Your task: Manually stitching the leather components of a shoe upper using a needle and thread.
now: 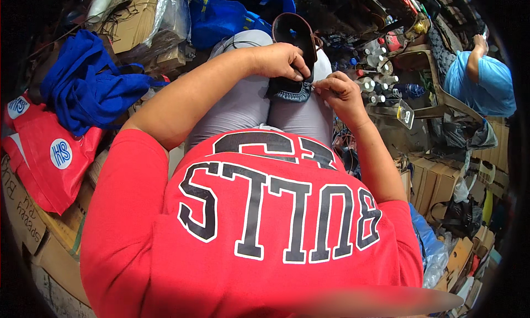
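A dark shoe (292,93) rests on my lap, its gathered, stitched toe end toward me and its opening, edged in reddish brown, pointing away. Closed over its left side, my left hand (281,61) grips the upper with thumb and fingers. At the right edge of the toe, my right hand (342,94) is closed in a pinch. Whatever sits between those fingertips is too small to make out. Both hands are close together above my grey trousers (237,105).
Blue cloth (91,81) and a red bag (49,152) lie at left, near cardboard (135,23). Blue bags (221,20) stand ahead. Several bottles (375,61) crowd the right, by a frame (428,56). Another person in light blue (477,83) sits at far right, near boxes (433,177).
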Tool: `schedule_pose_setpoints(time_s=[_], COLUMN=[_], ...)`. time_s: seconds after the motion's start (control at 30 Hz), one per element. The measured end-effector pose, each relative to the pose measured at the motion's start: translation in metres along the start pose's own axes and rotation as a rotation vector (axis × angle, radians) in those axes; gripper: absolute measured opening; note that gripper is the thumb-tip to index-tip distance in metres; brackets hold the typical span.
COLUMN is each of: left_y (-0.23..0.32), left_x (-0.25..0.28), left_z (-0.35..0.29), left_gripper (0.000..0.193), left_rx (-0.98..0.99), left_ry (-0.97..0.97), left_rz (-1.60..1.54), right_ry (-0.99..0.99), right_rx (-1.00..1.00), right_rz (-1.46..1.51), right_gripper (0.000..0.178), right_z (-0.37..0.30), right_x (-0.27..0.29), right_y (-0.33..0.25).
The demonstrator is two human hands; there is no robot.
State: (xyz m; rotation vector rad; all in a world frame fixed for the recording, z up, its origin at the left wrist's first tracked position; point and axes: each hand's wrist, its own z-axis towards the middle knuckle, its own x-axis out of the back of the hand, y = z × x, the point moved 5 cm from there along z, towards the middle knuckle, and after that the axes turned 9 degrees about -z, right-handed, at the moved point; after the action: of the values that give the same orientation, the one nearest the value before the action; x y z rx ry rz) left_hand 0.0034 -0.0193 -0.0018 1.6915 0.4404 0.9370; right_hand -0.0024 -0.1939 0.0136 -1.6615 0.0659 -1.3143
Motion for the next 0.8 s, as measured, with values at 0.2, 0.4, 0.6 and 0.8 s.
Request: schedule_pose_setpoints(time_s=[0.2, 0.4, 0.6, 0.8], left_y=[0.007, 0.005, 0.01, 0.001], left_x=[-0.003, -0.005, 0.001, 0.009], left_z=[-0.005, -0.002, 0.01, 0.017], left_gripper=[0.026, 0.026, 0.029, 0.024], left_rx=[0.046, 0.084, -0.03, -0.057], left_ry=[-0.039, -0.06, -0.069, 0.021], left_rz=[0.039, 0.056, 0.209, 0.173], right_ry=[0.034, -0.091, -0.25, -0.177], right_rx=[0.154, 0.262, 0.29, 0.06], right_rz=[-0.203, -0.621, -0.92, -0.486], right_gripper=[0.019, 0.02, 0.014, 0.023], right_z=[-0.001, 0.002, 0.017, 0.017], right_x=[0.001, 0.003, -0.009, 0.003], right_y=[-0.018, -0.046, -0.075, -0.036])
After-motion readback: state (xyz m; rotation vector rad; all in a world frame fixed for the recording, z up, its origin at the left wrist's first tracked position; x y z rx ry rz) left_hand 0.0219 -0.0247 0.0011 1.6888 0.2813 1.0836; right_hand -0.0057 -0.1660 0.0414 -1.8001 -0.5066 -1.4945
